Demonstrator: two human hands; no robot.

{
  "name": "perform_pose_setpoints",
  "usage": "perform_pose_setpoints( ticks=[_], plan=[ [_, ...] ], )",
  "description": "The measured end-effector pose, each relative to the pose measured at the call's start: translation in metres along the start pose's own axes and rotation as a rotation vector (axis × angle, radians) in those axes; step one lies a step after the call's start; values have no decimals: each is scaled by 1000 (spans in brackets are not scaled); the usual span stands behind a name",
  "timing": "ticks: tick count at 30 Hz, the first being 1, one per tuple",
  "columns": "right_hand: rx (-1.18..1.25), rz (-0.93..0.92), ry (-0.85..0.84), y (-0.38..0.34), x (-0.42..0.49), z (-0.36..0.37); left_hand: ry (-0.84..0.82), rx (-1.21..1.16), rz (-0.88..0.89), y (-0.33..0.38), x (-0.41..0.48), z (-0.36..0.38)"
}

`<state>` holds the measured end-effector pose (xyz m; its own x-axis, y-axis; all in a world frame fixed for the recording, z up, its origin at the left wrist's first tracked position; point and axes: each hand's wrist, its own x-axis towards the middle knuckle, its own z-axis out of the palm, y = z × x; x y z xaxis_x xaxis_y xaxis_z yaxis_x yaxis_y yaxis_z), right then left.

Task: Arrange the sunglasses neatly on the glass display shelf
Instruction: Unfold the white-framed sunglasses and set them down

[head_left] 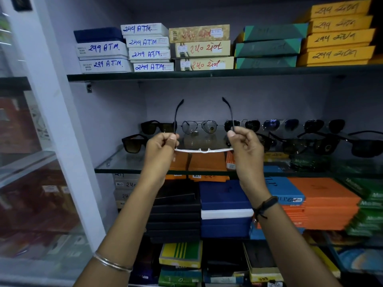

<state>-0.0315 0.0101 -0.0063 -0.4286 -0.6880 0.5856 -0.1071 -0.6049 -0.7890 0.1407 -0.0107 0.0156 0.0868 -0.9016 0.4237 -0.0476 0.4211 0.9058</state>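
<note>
- Left hand [160, 145], centre frame: closed on the left temple of a pair of sunglasses [204, 150].
- Right hand [245, 143]: pinched on the right temple.
- Sunglasses held just above the glass display shelf [124, 164], white front edge toward the camera, temples open and pointed up.
- Other sunglasses, among them an aviator pair [199, 126], seen in rows on the shelf behind.
- Labelled boxes [149, 47] stacked on the upper shelf.

Silver bangle [113, 262] on left wrist, black thread band [265, 206] on right.
</note>
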Motion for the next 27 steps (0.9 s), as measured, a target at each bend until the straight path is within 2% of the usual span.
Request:
perform_pose_setpoints(
  ticks=[4, 9, 15, 22, 27],
  plan=[
    [-306, -182, -142, 3, 3, -1, -12, 40, -54, -7, 18, -8],
    [-549, -228, -303, 0, 11, 4, 49, 235, -59, -15, 37, -12],
    [-877, -338, -234, 7, 20, 16, -11, 371, 84, -24, 38, -3],
    [-1070, -333, -224, 20, 26, 25, 11, 615, 188, -31, 48, 6],
    [-1275, -326, -141, 17, 31, 29, 54, 740, 258, -36, 50, 9]
  ],
)
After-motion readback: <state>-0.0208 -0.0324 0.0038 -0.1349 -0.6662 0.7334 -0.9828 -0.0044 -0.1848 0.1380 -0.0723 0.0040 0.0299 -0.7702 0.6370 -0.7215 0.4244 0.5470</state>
